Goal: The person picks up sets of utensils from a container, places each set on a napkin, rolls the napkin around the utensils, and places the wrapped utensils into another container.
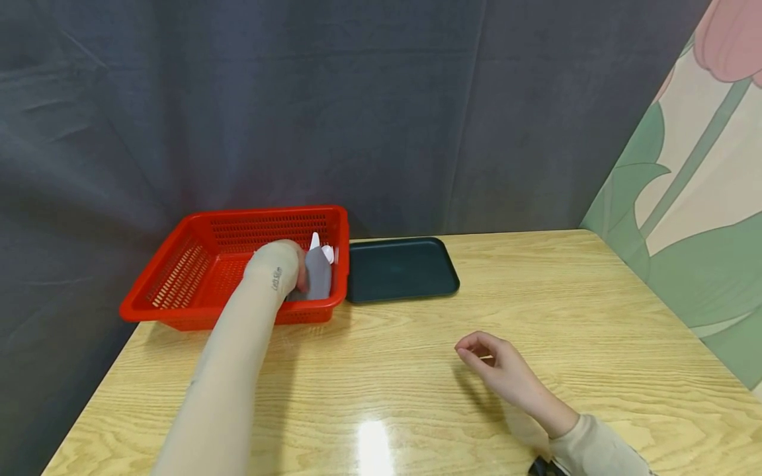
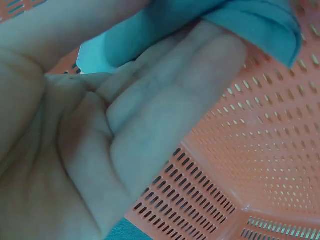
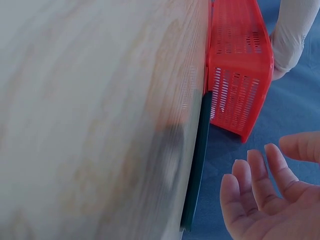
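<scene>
My left hand [image 1: 301,270] reaches down into the right part of a red plastic basket [image 1: 163,264], its back mostly covered by a pale sleeve. In the left wrist view, a grey cloth [image 2: 265,30], which looks bluish there, lies between thumb and fingers, and the hand grips it. The ends of the fingers are partly hidden by the cloth. Beside the cloth in the basket lie a white spoon-like piece [image 1: 327,253] and a white tapered piece [image 1: 315,240]. Above the table, right of centre, my right hand [image 1: 497,363] hovers with fingers loosely bent, holding nothing.
A dark green rectangular tray [image 1: 401,270] lies against the basket's right side. Both stand at the back of the wooden table [image 1: 381,370], near a dark grey curtain [image 1: 381,119]. A wall with a tulip pattern [image 1: 702,198] borders the right side. Something small and black [image 1: 544,467] shows by the right sleeve.
</scene>
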Available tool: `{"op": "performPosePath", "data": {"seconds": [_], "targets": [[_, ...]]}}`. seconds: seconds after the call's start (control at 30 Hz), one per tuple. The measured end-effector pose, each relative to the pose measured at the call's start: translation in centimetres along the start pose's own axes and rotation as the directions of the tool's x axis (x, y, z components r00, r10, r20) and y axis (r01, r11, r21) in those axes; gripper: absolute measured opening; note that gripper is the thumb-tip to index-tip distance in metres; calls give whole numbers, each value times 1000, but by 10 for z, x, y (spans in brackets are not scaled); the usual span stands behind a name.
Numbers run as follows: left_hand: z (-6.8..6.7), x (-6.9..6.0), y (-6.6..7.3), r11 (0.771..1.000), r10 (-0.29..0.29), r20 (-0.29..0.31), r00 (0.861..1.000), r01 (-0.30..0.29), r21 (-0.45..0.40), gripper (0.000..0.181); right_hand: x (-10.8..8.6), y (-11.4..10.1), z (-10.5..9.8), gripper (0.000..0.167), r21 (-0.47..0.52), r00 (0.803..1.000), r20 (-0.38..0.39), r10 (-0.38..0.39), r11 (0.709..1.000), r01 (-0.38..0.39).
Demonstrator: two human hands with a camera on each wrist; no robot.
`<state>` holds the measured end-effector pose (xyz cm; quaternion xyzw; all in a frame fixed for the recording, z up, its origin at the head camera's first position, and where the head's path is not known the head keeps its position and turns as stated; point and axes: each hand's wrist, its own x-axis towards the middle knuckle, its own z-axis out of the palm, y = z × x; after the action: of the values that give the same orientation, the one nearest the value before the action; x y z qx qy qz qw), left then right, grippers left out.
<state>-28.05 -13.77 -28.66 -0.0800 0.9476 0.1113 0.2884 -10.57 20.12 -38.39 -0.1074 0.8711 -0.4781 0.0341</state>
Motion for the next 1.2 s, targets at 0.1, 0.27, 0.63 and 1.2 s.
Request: {"op": "performPosePath", "data": {"seconds": [0.1,0.27,0.63,1.2], "targets": [[0,0,1,997,18,3,1000,-18,78,16,0,0,1,21,-2,1000,0,1,1000,-1],[5,0,-1,995,12,8,1000,-13,97,14,-1,1,1,22,-4,1000,2,5,1000,-5],[7,-3,0,997,-22,7,1000,21,70,20,-2,2,0,21,-8,1000,1,13,1000,-13],[20,-5,0,958,82,-133,988,-42,283,19,-3,0,-2,21,-10,1000,1,1,1000,-1]]}}
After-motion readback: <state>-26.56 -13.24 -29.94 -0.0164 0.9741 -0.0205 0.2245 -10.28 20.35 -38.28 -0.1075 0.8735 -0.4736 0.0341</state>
